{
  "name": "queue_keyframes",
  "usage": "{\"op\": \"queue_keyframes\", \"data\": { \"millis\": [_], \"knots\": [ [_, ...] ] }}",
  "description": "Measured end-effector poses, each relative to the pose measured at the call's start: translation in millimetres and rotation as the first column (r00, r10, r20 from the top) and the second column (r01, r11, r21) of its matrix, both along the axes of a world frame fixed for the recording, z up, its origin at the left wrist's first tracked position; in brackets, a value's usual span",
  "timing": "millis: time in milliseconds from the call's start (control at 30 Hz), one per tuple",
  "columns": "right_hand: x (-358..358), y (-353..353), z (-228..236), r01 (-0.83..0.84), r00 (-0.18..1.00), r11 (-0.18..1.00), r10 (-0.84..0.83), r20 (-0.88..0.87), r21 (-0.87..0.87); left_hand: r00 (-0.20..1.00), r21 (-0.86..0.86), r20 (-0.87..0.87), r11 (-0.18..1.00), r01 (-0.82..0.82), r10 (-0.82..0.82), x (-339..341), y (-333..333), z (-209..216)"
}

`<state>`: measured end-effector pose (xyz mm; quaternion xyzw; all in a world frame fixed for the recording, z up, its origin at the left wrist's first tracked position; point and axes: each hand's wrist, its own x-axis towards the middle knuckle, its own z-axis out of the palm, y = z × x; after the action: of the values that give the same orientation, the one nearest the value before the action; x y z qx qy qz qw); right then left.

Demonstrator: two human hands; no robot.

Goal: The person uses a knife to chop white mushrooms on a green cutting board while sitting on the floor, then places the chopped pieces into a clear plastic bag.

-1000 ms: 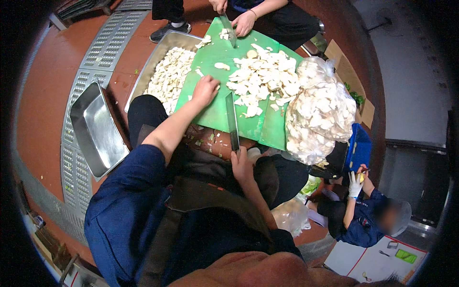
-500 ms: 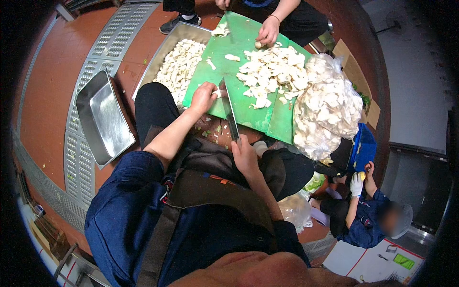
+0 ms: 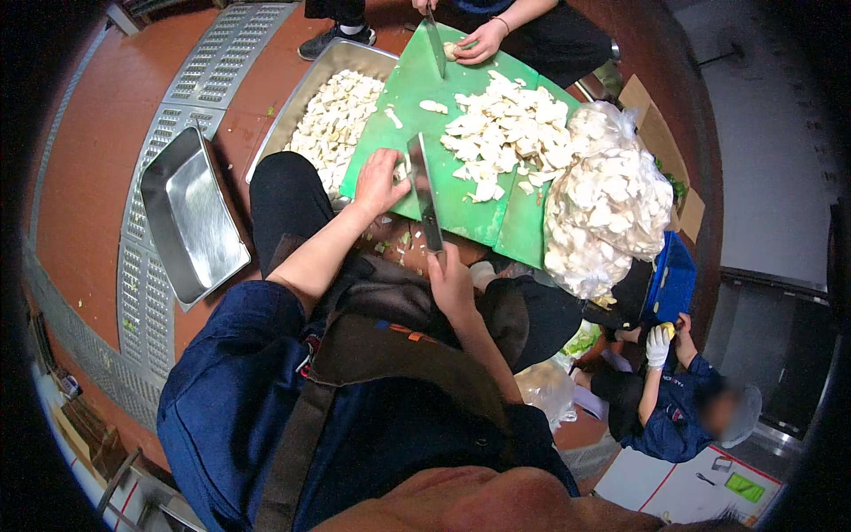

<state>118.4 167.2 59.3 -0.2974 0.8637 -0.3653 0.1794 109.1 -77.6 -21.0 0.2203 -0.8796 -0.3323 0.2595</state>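
My right hand (image 3: 453, 285) is closed round the handle of a kitchen knife (image 3: 425, 195), its broad blade pointing away over the green cutting board (image 3: 483, 222). Left of the blade, the curled fingers of my left hand (image 3: 381, 183) hold a pale piece that looks like mushroom (image 3: 402, 168) down on the board. A heap of white slices (image 3: 510, 133) lies farther right. Past the blade tip sit a few loose slices (image 3: 433, 106). At the board's far end a co-worker's hand (image 3: 481, 43) steadies a round pale piece (image 3: 452, 51) beside a second knife (image 3: 435, 49).
A metal tray of pale chopped pieces (image 3: 335, 113) stands at the board's left. Another steel pan (image 3: 193, 217) rests on the drain grating. Bulging clear bags of pale slices (image 3: 607, 199) crowd the right edge, near a cardboard box (image 3: 647, 106). Another person (image 3: 683, 403) works at lower right.
My left hand has shifted slightly over the piece, and my knife blade has tilted a little. The co-worker's hand and knife have moved left, onto a round piece at the far end.
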Motion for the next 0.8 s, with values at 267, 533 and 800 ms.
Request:
{"op": "queue_keyframes", "data": {
  "millis": [267,533,800],
  "knots": [
    [-3,11,-7,0.052,0.998,0.992,-0.049,-0.030,0.112,0.983,-0.277,0.146,0.950,0.146,-0.109,-23,-4,-5],
    [5,-5,-3,0.008,1.000,1.000,-0.008,-0.015,0.017,0.913,-0.517,0.086,0.801,-0.302,0.399,-25,-101,11],
    [-9,21,-18,0.086,0.996,0.995,-0.086,-0.002,0.050,0.787,0.481,-0.593,0.710,0.514,-0.168,-22,-41,243]
  ]
}}
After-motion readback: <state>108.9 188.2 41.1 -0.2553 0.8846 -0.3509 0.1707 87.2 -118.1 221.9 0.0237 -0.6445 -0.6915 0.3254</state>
